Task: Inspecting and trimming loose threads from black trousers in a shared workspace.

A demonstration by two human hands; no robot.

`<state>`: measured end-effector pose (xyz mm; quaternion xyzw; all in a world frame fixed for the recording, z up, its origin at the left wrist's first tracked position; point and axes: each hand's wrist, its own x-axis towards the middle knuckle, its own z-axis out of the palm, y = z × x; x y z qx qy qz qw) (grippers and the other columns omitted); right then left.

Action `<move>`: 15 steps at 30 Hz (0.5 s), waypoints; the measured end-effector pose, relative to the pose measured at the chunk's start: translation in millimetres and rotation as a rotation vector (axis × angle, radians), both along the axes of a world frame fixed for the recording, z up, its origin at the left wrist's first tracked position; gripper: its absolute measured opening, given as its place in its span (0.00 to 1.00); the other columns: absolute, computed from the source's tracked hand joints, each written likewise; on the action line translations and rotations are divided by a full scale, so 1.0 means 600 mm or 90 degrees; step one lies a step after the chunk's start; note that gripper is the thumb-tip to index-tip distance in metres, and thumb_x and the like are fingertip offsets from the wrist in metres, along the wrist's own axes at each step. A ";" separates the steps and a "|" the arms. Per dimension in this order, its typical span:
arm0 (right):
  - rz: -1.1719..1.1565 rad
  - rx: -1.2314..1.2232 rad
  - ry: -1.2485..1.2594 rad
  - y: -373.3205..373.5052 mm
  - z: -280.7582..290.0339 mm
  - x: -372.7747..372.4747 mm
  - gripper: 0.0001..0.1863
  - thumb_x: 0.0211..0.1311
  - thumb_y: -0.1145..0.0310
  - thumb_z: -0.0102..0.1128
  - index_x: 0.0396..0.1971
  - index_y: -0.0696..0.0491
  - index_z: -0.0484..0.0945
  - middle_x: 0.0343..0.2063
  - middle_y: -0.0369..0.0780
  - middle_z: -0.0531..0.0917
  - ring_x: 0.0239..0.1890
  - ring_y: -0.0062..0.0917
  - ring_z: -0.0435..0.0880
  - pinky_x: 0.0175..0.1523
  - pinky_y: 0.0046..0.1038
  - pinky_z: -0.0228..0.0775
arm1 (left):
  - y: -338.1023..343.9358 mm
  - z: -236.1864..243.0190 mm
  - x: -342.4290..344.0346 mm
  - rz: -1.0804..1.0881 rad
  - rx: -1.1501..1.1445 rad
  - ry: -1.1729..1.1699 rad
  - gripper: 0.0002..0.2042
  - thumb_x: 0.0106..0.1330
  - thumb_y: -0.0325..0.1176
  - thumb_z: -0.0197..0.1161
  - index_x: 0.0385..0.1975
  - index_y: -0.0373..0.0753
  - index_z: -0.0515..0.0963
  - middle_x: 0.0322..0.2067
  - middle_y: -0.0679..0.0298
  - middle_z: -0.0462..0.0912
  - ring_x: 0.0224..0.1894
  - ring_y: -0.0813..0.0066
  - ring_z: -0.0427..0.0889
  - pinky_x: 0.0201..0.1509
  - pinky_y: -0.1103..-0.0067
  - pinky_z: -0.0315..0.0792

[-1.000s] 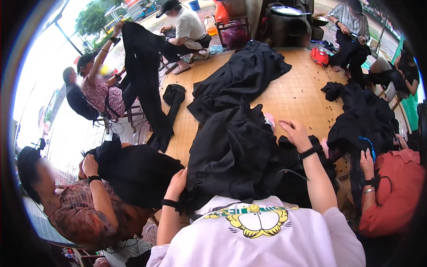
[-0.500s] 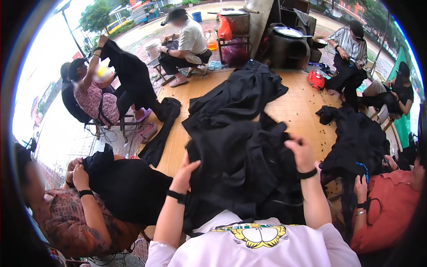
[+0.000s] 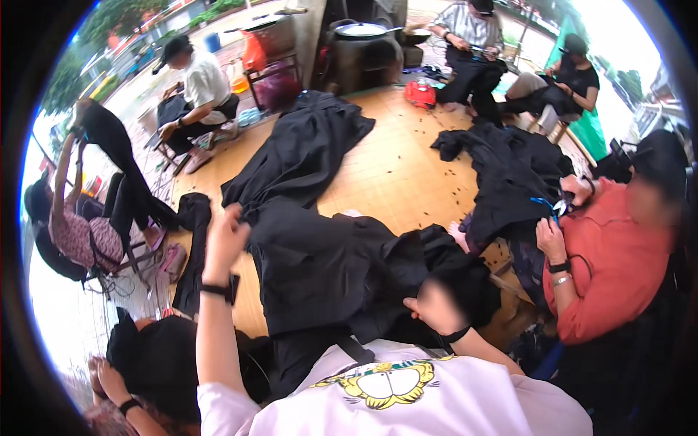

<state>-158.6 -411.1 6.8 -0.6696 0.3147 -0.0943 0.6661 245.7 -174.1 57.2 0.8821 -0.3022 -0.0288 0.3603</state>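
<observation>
A black garment (image 3: 320, 269) lies spread over my lap and the near side of the tan mat, its front part close to my shirt. At its left edge my left hand (image 3: 227, 243) is raised, fingers loosely bent and apart, with no cloth visible in them. My right hand (image 3: 436, 305) is over the garment's right part, thumb pointing left; blur smears its fingers, so their grip is unclear. Bunched black cloth (image 3: 469, 283) lies just beyond that hand. Another black garment (image 3: 298, 152) stretches across the mat ahead.
The tan mat (image 3: 396, 171) carries small dark bits. On the right, a person in red holds scissors (image 3: 560, 207) at a black garment (image 3: 509, 174). Several others sit around with black cloth. A red bag (image 3: 420, 94) and a big dark stove (image 3: 360, 62) stand at the far side.
My view has swung right. My left hand has come off the garment's left edge; my right hand has moved nearer to me. The garment now lies flatter.
</observation>
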 end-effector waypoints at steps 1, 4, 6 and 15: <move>-0.012 0.032 0.008 -0.006 0.003 -0.003 0.16 0.59 0.74 0.66 0.46 0.58 0.75 0.29 0.36 0.81 0.21 0.17 0.79 0.25 0.21 0.70 | 0.009 -0.027 -0.053 -0.055 -0.099 0.098 0.23 0.58 0.26 0.67 0.57 0.36 0.77 0.46 0.58 0.82 0.38 0.73 0.79 0.47 0.78 0.76; -0.036 0.067 0.022 -0.029 0.010 -0.020 0.17 0.59 0.76 0.66 0.48 0.57 0.75 0.29 0.35 0.80 0.22 0.16 0.79 0.25 0.19 0.67 | 0.001 0.026 -0.276 -0.158 -0.095 0.072 0.27 0.55 0.29 0.73 0.57 0.35 0.75 0.56 0.51 0.77 0.62 0.54 0.75 0.66 0.66 0.68; -0.037 0.049 0.043 -0.026 0.023 -0.015 0.16 0.58 0.76 0.66 0.46 0.58 0.76 0.27 0.35 0.80 0.21 0.16 0.78 0.23 0.19 0.65 | 0.026 0.031 -0.356 -0.195 -0.008 0.033 0.35 0.47 0.32 0.78 0.60 0.39 0.74 0.62 0.50 0.72 0.66 0.50 0.69 0.70 0.64 0.64; -0.073 0.064 0.002 -0.027 0.038 -0.008 0.12 0.64 0.72 0.63 0.45 0.59 0.76 0.22 0.32 0.76 0.17 0.13 0.71 0.25 0.19 0.67 | 0.044 -0.013 -0.325 -0.205 0.102 -0.099 0.31 0.47 0.19 0.68 0.58 0.44 0.77 0.60 0.58 0.75 0.62 0.52 0.72 0.66 0.64 0.67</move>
